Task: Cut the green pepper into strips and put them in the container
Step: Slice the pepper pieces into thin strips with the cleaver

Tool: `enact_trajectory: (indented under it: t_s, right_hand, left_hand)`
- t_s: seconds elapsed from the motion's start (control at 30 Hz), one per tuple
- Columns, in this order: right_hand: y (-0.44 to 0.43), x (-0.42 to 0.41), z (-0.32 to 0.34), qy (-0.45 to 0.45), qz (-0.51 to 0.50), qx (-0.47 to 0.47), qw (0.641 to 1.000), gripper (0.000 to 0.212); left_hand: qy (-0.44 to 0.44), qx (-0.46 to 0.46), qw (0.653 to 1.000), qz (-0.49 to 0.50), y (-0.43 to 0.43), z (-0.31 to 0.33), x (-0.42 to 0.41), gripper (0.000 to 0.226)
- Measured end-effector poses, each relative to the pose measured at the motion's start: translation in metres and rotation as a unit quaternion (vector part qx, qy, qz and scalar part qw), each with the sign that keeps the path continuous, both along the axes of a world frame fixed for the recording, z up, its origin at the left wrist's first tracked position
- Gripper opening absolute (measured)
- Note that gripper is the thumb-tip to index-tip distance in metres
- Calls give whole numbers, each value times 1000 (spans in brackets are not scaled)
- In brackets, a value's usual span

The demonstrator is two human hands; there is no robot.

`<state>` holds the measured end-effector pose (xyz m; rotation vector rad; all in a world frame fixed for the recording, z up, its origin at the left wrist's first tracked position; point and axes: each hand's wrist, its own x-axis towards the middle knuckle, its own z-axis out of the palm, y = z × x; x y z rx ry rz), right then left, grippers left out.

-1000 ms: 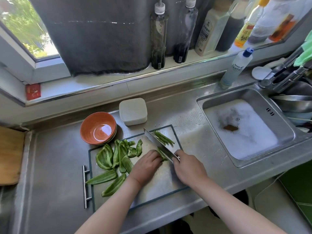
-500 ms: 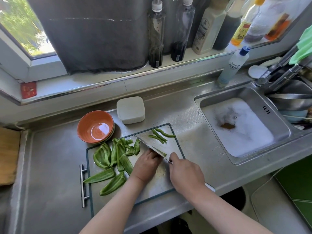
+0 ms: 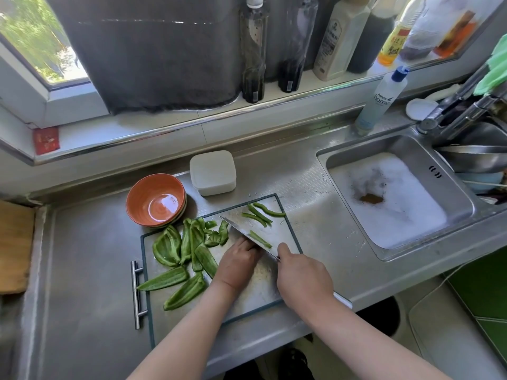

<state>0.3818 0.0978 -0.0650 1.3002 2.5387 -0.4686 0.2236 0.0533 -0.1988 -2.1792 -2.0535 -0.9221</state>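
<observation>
A steel cutting board (image 3: 263, 286) lies on the counter. Several large green pepper pieces (image 3: 181, 256) are heaped on its left half. Thin cut strips (image 3: 260, 213) lie at its far right corner, and one strip (image 3: 260, 239) sits on the tilted cleaver blade (image 3: 247, 231). My right hand (image 3: 303, 274) grips the cleaver's handle. My left hand (image 3: 238, 263) presses down on the board just left of the blade, fingers curled over a pepper piece that is mostly hidden. A white lidded container (image 3: 212, 172) stands behind the board.
Stacked orange bowls (image 3: 156, 200) stand at the board's far left corner. A sink (image 3: 395, 198) with foamy water lies to the right, with a dish-soap bottle (image 3: 380, 101) behind it. Several bottles line the window ledge. A wooden board (image 3: 15, 246) lies at the far left.
The cleaver blade has tipped over from upright to lean flat toward the right, with a cut strip on it. Both hands have stayed at the board's middle.
</observation>
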Motion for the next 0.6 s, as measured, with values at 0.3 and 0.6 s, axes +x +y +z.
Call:
enact_trajectory:
  t_s: [0.3,0.6]
  right_hand:
    - [5,-4,-12,9,-22,-28,999,20]
    - [21,-2,-25,44,-54,-103,992,8]
  left_hand:
    - [-43,3,999,-6,2,5,1,25]
    - [-54,-8,998,-4,3,-1,-1,13]
